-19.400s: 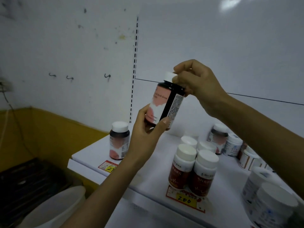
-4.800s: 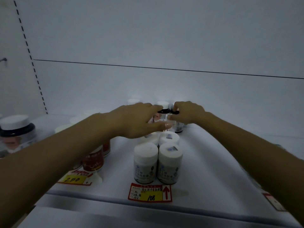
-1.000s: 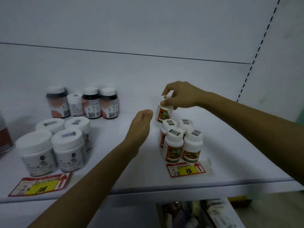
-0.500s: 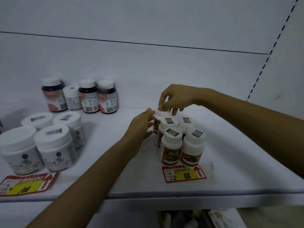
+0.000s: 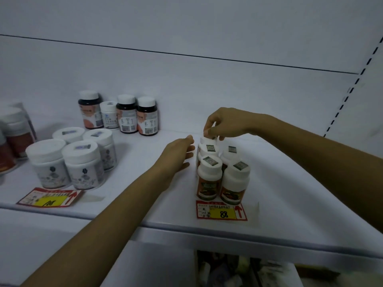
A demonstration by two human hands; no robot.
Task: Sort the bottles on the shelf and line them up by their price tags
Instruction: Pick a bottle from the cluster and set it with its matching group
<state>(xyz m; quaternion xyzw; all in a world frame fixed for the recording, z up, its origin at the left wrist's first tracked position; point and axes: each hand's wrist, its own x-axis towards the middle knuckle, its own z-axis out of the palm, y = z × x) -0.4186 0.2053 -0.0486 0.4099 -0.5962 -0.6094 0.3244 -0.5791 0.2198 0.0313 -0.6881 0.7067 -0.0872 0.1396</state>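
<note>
Where the red 88 tag [image 5: 221,213] lies at the front edge of the shelf [image 5: 290,204], finds two short rows of little orange bottles [image 5: 209,179], all standing straight up and packed close. Pinches the white cap of the back bottle [image 5: 207,139] with the right hand [image 5: 226,123], fingertips curled down onto it from above. Looks to have it set down on the shelf, just behind the others in the left row, though hard to be sure with its bottom hidden by the bottles in front.

Holds the left hand [image 5: 178,156] flat and loose with nothing in it, fingers straight and pointing at the left side of that same row, just beside it. Puts this hand nearer to the row's side than the right one, so likely the better hand for a soft push to square things up. Has the long way of the bottle running up and down, right under the pinch, with the row running back from the tag.

Farther left, fat white jars [image 5: 83,162] behind a 108 tag [image 5: 47,201], and dark bottles [image 5: 126,114] by the back wall [image 5: 207,90]. More jars cut off at the left edge. Label words too small to read.
</note>
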